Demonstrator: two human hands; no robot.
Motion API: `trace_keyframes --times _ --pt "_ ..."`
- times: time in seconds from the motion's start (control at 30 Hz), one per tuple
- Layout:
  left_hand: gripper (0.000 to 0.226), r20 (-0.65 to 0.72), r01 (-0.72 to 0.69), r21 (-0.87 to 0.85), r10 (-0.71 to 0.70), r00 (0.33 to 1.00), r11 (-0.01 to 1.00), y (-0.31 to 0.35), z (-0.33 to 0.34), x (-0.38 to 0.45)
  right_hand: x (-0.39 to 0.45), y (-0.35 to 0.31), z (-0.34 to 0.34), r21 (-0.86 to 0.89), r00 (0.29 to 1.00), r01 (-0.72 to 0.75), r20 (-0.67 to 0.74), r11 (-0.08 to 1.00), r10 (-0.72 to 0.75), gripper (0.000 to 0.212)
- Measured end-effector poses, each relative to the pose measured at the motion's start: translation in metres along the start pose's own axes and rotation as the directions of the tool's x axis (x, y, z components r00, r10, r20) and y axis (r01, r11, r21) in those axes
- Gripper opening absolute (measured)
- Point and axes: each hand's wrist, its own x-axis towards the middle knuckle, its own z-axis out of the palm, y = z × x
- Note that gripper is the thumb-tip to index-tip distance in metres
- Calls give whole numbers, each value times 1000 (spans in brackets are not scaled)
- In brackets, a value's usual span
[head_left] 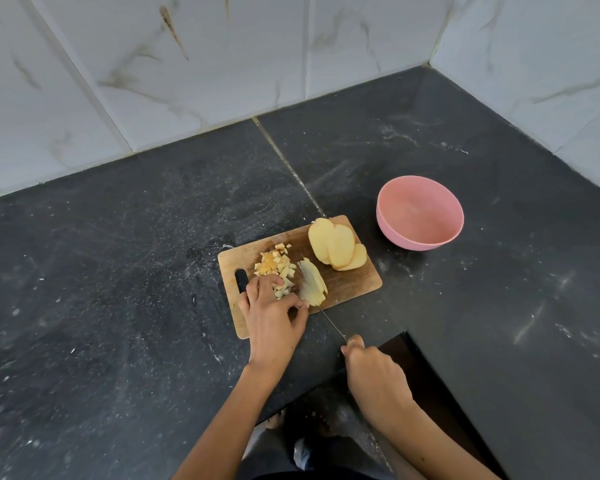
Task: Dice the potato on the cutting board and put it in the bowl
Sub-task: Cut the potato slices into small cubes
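Head view: left hand (274,313) pinches potato strips (312,284), fingers curled

A dark speckled stone countertop (118,271) fills most of the view, dusted with pale smears and crumbs. A thin light seam (284,161) crosses the countertop, running back to the wall. White marble-patterned wall tiles (187,64) rise behind the countertop and meet in a corner at its far right. A brownish streak (174,32), perhaps a stain, marks the tiles above the countertop.
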Motion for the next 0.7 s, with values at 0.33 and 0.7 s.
trace_keyframes --times 0.33,0.7 --pt "8 36 -169 11 168 985 986 -20 -11 9 -6 6 -2 118 999 -33 45 992 28 35" --pt "8 115 -349 -17 349 930 937 -36 -32 37 -10 27 -8 349 993 -57 -80 935 91 31"
